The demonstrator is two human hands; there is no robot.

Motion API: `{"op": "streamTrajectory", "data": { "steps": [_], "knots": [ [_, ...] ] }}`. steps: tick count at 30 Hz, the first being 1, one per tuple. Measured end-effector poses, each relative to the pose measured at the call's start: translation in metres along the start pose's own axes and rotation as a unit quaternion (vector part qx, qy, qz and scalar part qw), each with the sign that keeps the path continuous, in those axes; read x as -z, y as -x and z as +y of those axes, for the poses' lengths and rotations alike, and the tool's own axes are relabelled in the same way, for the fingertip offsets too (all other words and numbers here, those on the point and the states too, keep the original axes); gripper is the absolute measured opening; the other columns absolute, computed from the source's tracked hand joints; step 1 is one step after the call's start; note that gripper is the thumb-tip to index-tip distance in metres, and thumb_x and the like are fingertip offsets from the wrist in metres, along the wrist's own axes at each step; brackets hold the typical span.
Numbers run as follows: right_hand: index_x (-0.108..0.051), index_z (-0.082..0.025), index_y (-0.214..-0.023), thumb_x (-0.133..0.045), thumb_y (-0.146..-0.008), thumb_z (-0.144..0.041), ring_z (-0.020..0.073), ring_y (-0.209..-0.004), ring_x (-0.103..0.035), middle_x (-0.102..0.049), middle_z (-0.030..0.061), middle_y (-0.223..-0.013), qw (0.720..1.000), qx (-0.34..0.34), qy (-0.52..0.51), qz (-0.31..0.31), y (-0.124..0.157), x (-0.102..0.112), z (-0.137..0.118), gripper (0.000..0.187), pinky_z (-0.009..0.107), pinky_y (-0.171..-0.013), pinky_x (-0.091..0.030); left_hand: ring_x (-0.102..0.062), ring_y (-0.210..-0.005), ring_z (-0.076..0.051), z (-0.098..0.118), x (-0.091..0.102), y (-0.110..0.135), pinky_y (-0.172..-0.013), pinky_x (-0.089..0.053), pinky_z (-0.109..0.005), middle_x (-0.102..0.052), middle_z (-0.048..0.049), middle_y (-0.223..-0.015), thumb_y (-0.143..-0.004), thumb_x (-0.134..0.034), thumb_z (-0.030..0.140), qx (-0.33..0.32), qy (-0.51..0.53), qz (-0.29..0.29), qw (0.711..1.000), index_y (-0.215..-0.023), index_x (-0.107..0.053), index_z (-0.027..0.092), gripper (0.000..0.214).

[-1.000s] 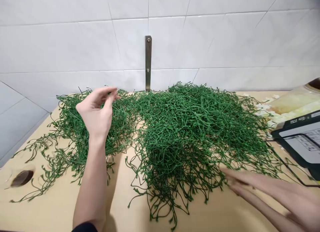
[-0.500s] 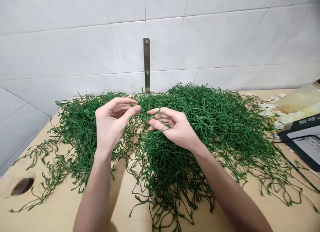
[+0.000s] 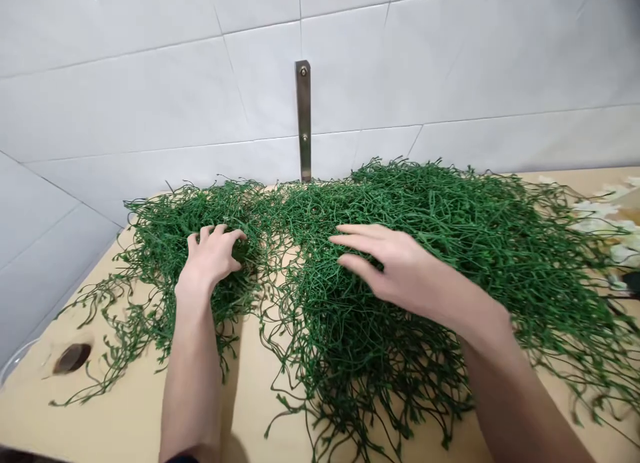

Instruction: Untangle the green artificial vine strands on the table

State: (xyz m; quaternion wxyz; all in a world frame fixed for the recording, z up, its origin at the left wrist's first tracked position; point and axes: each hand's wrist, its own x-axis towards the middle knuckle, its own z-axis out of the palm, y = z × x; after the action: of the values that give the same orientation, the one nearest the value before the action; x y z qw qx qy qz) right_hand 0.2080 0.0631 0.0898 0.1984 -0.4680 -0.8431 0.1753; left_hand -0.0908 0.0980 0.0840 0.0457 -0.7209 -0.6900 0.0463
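Thin green artificial stems with small branched tips lie tangled in a left heap [image 3: 165, 236] and a larger right heap [image 3: 450, 223]. My left hand [image 3: 213, 253] rests over the left heap, palm down, with its fingers spread among or just above the stems. Above the near part of the right heap hovers my right hand [image 3: 385, 256], its fingers stretched out to the left and the thumb apart. Nothing shows between the fingers of either hand. The undersides of both palms are hidden.
Both heaps lie on a pale wooden table [image 3: 120, 423] with a dark knot-like spot [image 3: 73, 358] at the left. White artificial flowers [image 3: 600, 220] lie at the right edge. Behind stands a tiled wall [image 3: 200, 103] with an upright metal bracket [image 3: 304, 116].
My left hand has gone down and left onto the left heap. My right hand has moved right, fingers now straighter, without the strand it held. The view has shifted left.
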Motion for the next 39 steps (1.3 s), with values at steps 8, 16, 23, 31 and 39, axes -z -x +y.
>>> {"op": "streamTrajectory", "data": {
  "steps": [8, 16, 23, 31, 39],
  "knots": [
    [-0.059, -0.02, -0.133, -0.078, -0.073, -0.029, 0.0398, -0.145, -0.021, -0.029, 0.0176, -0.155, 0.975, 0.058, 0.066, -0.204, -0.025, -0.055, -0.001, 0.063, 0.06, -0.116, -0.02, -0.06, -0.059, -0.025, -0.043, 0.007, 0.005, -0.057, -0.043, -0.036, -0.066, -0.0055, -0.061, -0.078, -0.063, 0.044, 0.093, 0.117, 0.223, 0.963, -0.084, -0.074, 0.028, 0.021],
    [-0.059, -0.023, -0.132, -0.07, -0.079, -0.021, 0.04, -0.145, -0.02, -0.029, 0.0144, -0.156, 0.983, 0.039, 0.059, -0.17, -0.017, -0.037, 0.009, 0.054, 0.063, -0.111, -0.028, -0.061, -0.099, -0.034, -0.037, 0.021, 0.011, -0.091, -0.041, -0.054, -0.074, -0.0131, -0.1, -0.083, -0.063, 0.036, 0.05, 0.181, 0.317, 0.93, -0.095, -0.073, 0.018, 0.024],
    [-0.07, -0.018, -0.092, -0.047, -0.094, -0.022, 0.0337, -0.133, -0.039, -0.041, 0.0107, -0.149, 0.972, 0.204, -0.004, -0.116, -0.01, -0.057, -0.053, 0.024, 0.058, -0.107, -0.036, -0.056, -0.118, -0.032, -0.014, 0.034, 0.015, -0.1, -0.042, -0.046, -0.064, -0.0154, -0.127, -0.088, -0.051, 0.024, -0.011, 0.132, 0.127, 0.983, -0.128, -0.059, 0.014, 0.042],
    [-0.064, -0.005, -0.102, -0.044, -0.088, -0.004, 0.025, -0.109, -0.054, -0.058, 0.017, -0.127, 0.958, 0.279, 0.03, -0.068, -0.023, -0.09, -0.059, 0.025, 0.039, -0.097, -0.051, -0.062, -0.113, -0.032, -0.015, 0.028, 0.005, -0.099, -0.045, -0.044, -0.07, -0.0121, -0.118, -0.083, -0.058, 0.032, -0.055, 0.144, -0.02, 0.988, -0.109, -0.071, 0.017, 0.033],
    [-0.064, -0.011, -0.112, -0.049, -0.092, -0.012, 0.0213, -0.117, -0.058, -0.061, 0.0122, -0.128, 0.962, 0.186, -0.027, 0.196, -0.021, -0.012, -0.034, 0.025, 0.041, -0.103, -0.05, -0.064, -0.106, -0.036, -0.04, 0.019, 0.002, -0.09, -0.05, -0.047, -0.071, -0.0134, -0.116, -0.08, -0.06, 0.044, 0.021, 0.177, -0.024, 0.984, -0.109, -0.072, 0.021, 0.039]
  ]
}}
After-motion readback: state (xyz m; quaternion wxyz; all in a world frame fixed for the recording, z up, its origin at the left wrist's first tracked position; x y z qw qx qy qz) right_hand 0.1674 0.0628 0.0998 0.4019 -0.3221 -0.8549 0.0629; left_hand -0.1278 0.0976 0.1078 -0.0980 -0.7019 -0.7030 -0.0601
